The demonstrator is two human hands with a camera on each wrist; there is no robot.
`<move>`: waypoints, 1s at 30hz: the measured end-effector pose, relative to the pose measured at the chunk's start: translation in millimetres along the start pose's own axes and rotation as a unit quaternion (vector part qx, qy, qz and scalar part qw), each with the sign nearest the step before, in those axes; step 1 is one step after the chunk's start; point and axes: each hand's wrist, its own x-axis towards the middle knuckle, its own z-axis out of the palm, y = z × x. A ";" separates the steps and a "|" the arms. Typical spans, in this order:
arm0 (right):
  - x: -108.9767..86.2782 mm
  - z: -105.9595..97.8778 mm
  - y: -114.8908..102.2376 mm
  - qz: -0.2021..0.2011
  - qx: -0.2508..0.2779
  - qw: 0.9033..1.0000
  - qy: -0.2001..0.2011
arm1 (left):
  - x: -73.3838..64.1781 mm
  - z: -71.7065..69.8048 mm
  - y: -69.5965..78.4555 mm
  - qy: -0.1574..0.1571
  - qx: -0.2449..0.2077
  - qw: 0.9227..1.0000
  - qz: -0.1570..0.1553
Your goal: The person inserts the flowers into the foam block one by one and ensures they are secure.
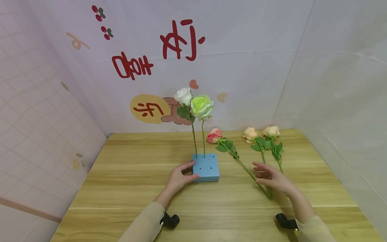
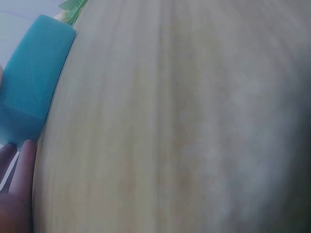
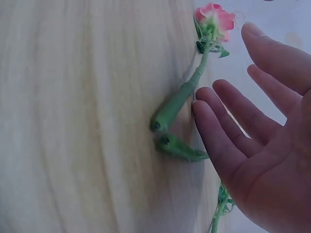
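Two hands, set well apart, are in my head view above the wooden table [image 1: 136, 198]. My left hand [image 1: 179, 176] holds the blue block [image 1: 206, 163] by its left side, thumb at the near corner and a finger farther back. The block sits flat near the middle of the table, and a white rose [image 1: 183, 96] and a light green rose [image 1: 201, 107] stand upright in holes along its far edge. My right hand [image 1: 273, 178] hovers over the stems to the right, fingers loosely extended and holding nothing; I can't tell whether they touch one. A pink rose [image 1: 214, 135] lies slantwise beside the block, and two peach roses [image 1: 250, 134] lie farther right.
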 end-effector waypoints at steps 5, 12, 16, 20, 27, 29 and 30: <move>2.8 2.4 1.9 -0.007 -0.007 1.000 -0.008 | -0.5 0.5 0.5 0.000 -0.009 1.000 -0.003; 8.3 6.1 8.1 -0.032 -0.034 0.999 -0.006 | -0.4 0.5 -0.5 -0.003 -0.014 1.000 -0.005; 11.8 7.7 10.1 -0.036 -0.040 0.999 -0.006 | -0.1 0.2 -1.4 -0.001 -0.012 1.000 -0.002; 14.1 9.4 11.3 -0.038 -0.068 0.997 -0.005 | -0.5 -0.1 -1.3 0.002 -0.004 1.000 -0.002; 17.4 13.5 15.1 -0.023 -0.110 0.994 0.003 | -0.7 0.6 -1.5 0.005 0.002 1.000 0.002; 18.1 14.7 14.9 -0.021 -0.118 0.993 0.008 | -0.5 0.8 -1.9 0.006 0.007 1.000 0.001; 18.4 15.1 14.7 -0.018 -0.120 0.993 0.010 | -0.5 0.9 -2.2 0.006 0.009 1.000 0.002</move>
